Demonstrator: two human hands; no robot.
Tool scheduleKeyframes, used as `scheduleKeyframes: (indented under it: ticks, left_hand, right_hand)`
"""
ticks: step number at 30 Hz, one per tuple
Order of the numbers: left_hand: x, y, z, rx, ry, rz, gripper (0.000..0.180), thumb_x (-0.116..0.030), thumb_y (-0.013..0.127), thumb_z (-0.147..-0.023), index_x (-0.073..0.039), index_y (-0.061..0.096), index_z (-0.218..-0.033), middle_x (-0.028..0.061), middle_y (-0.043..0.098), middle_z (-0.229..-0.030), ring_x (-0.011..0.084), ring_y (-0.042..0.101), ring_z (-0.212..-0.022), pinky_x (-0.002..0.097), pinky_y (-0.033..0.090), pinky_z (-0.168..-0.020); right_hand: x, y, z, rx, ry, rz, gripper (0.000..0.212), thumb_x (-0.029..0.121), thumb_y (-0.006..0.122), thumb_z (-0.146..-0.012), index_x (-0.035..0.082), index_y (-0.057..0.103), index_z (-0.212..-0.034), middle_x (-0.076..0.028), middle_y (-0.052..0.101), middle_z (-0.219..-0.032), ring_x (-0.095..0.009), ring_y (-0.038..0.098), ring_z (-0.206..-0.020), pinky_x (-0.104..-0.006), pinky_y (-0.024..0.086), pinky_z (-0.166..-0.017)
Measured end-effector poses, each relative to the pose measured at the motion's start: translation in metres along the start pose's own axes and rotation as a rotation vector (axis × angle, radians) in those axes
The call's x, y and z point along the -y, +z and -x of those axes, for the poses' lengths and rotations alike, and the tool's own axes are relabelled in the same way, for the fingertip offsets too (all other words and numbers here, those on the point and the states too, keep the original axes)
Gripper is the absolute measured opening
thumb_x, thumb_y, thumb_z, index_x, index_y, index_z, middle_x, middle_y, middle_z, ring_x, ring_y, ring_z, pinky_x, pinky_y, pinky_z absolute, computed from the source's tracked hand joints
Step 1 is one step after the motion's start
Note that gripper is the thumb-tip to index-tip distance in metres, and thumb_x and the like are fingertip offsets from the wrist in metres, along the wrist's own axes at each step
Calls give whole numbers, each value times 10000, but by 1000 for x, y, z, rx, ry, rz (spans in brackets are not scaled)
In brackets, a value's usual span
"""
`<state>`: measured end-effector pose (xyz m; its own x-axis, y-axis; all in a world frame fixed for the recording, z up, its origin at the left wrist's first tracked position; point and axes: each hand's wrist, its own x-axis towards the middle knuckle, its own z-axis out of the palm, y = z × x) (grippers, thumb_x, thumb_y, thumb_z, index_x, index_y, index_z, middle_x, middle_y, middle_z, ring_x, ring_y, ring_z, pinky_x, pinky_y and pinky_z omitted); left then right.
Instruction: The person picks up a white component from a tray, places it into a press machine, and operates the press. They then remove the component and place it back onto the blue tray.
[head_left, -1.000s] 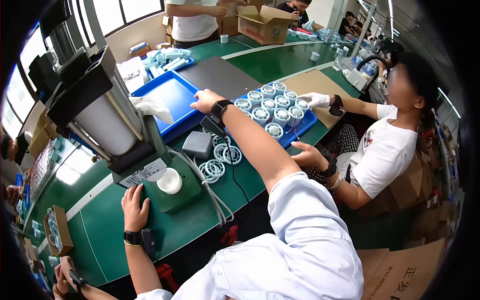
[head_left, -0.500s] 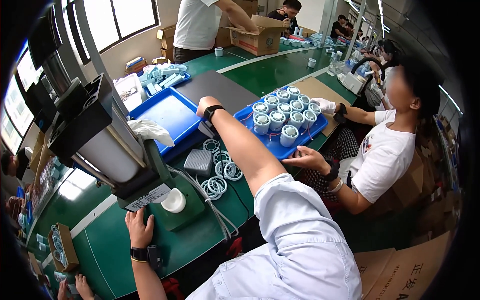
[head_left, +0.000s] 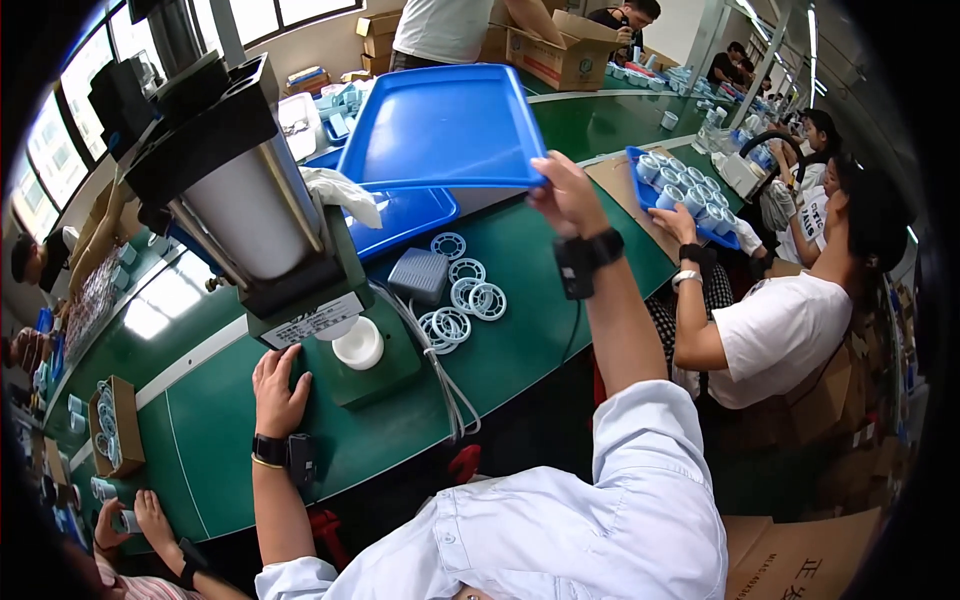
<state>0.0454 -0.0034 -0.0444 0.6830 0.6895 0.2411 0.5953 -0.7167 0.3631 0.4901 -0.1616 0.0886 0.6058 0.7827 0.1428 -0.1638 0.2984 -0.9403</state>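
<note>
A glossy blue rectangular tray (head_left: 445, 125) with a raised rim is held tilted, its near right corner in the fingers (head_left: 563, 180) of the right hand (head_left: 574, 203), the rest extending leftward from them.

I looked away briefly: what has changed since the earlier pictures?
The right hand has lifted a blue tray by its corner; another tray lies below. The loaded tray has moved rightward. The left hand still rests by the press; the rings stayed put.

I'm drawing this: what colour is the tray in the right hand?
The shallow tray is bright blue, best seen in the head view.
</note>
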Motion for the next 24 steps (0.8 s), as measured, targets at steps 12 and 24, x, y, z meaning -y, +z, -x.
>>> scheduleKeyframes:
  ticks: [12,24]
  left_hand:
    - [-3,-3,3,-3,3,-27,490,-209,615,-834,-108,520,-1304,134,470,-1370,328,384,-1304,440,254,-1101]
    - [-8,-1,2,-15,-1,-31,488,-205,615,-839,-107,520,-1307,134,466,-1380,332,386,-1308,436,266,-1099]
  right_hand:
    - [-34,-95,216,-388,-42,-47,118,150,510,-948,84,502,-1046,4,562,-817,-69,494,-590,-219,459,-562]
    - [-64,-73,200,-87,469,95,153,208,516,-975,65,562,-1000,-54,647,-911,-113,646,-717,-227,510,-590]
